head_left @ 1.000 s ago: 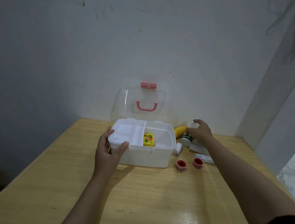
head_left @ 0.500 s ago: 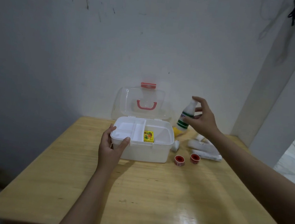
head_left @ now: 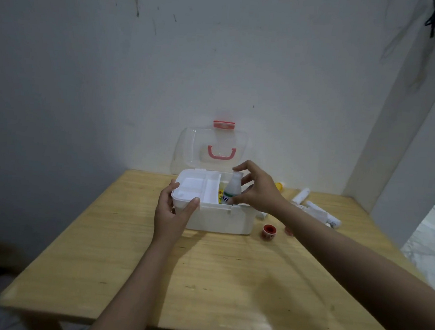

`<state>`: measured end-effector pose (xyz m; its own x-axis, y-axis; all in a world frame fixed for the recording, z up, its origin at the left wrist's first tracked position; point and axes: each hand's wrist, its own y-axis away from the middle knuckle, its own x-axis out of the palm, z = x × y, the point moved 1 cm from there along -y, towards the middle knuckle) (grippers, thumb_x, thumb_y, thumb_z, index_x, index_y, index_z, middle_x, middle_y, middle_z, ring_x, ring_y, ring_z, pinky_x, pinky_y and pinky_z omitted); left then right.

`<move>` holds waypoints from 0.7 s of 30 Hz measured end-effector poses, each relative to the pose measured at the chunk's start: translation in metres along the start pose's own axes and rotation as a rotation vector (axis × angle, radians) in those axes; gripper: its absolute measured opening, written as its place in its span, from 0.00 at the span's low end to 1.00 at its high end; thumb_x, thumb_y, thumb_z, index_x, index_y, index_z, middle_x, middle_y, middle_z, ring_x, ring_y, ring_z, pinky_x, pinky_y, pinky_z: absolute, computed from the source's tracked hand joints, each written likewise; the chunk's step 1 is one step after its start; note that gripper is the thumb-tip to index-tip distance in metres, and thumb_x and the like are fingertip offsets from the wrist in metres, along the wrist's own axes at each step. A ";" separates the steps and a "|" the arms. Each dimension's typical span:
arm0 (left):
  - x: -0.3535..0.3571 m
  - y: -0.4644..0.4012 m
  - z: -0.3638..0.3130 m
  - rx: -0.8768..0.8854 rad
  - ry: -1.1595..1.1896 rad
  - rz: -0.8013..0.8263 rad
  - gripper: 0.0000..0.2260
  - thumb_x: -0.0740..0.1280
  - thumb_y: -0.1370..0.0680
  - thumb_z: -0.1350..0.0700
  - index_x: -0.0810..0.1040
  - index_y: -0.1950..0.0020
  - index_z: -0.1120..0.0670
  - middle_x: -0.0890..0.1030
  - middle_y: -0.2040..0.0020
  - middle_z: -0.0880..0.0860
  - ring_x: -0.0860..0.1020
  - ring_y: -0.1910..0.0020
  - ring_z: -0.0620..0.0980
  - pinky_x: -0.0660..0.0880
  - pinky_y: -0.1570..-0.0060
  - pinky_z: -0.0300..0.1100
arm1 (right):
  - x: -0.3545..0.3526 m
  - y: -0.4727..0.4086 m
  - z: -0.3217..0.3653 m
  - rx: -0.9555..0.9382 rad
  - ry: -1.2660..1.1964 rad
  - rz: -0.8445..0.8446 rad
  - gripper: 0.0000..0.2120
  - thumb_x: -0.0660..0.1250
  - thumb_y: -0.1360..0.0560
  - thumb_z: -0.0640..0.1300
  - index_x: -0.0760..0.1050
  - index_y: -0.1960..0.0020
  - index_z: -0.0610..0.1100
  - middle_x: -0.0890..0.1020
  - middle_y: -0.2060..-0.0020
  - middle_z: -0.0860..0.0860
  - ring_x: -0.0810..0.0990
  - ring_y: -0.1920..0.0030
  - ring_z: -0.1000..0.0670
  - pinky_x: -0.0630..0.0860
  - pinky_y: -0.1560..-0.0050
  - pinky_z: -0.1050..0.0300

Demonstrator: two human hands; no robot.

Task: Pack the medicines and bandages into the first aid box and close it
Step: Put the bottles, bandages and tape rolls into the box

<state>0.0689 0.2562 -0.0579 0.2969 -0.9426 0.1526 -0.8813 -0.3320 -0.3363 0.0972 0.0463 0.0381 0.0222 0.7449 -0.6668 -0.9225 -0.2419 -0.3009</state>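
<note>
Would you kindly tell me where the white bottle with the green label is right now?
In the head view, the white bottle with the green label stands in the white first aid box, right compartment, held by the right hand.

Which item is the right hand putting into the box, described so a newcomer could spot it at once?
Start at the white first aid box with its clear lid raised, on the wooden table. In its right compartment the right hand holds a white bottle upright. Its green-banded label sets it apart from the red-capped jar outside on the table.
</note>
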 end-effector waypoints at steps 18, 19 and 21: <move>0.000 0.001 0.001 0.009 -0.027 -0.006 0.24 0.76 0.32 0.51 0.72 0.40 0.38 0.70 0.32 0.39 0.71 0.33 0.41 0.72 0.36 0.46 | -0.021 -0.008 -0.014 0.027 -0.237 0.058 0.12 0.72 0.29 0.42 0.81 0.46 0.43 0.86 0.60 0.42 0.85 0.58 0.49 0.81 0.55 0.58; 0.001 0.001 0.001 0.011 -0.028 -0.007 0.24 0.75 0.32 0.51 0.72 0.40 0.38 0.70 0.32 0.39 0.71 0.33 0.41 0.72 0.36 0.46 | -0.028 -0.010 -0.020 0.043 -0.276 0.002 0.10 0.72 0.28 0.41 0.81 0.47 0.43 0.85 0.61 0.43 0.85 0.59 0.49 0.81 0.55 0.57; 0.001 0.001 0.001 0.018 -0.024 -0.008 0.23 0.76 0.31 0.54 0.72 0.40 0.38 0.70 0.31 0.40 0.71 0.33 0.41 0.72 0.35 0.47 | -0.040 -0.015 -0.034 0.106 -0.364 -0.125 0.07 0.71 0.28 0.39 0.81 0.50 0.43 0.84 0.62 0.44 0.84 0.62 0.49 0.81 0.58 0.56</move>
<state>0.0685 0.2547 -0.0586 0.3129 -0.9404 0.1329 -0.8723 -0.3399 -0.3516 0.1236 -0.0013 0.0458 0.0161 0.9407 -0.3388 -0.9565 -0.0842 -0.2792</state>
